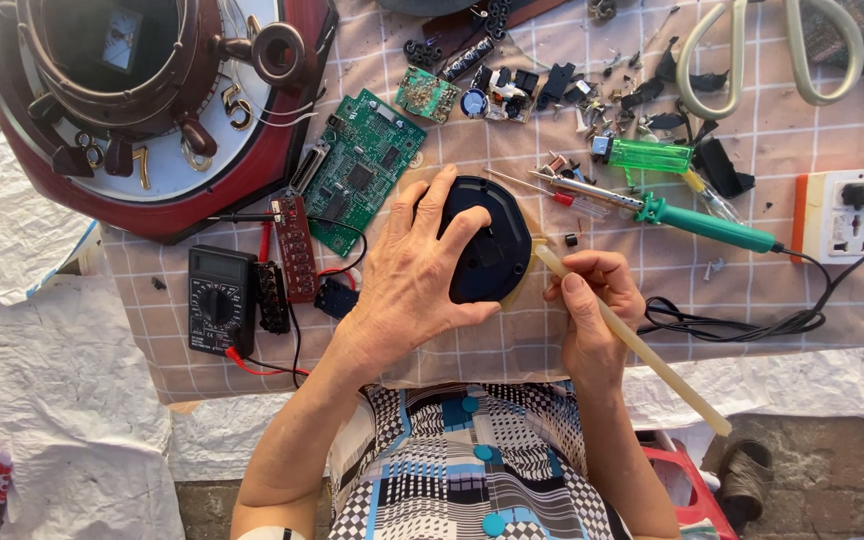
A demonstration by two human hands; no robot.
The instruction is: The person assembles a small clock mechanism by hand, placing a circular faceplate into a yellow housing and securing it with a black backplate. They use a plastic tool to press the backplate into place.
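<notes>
My left hand [414, 275] lies on a round dark blue-black plastic casing [497, 250], fingers spread over its left side and gripping it against the checked cloth. My right hand [592, 310] holds a long pale cream stick [642, 350] like a pen; the stick's tip touches the casing's right edge. A green-handled soldering iron [697, 222] rests just beyond my right hand, its metal tip pointing left.
A green circuit board [360, 170], a smaller red board [294, 248] and a black multimeter [220, 300] lie left. A red-rimmed wall clock [152, 110] sits far left. Small parts, a clear green screwdriver [652, 157], scissors [772, 50] and an orange-white socket strip [842, 215] lie beyond and right.
</notes>
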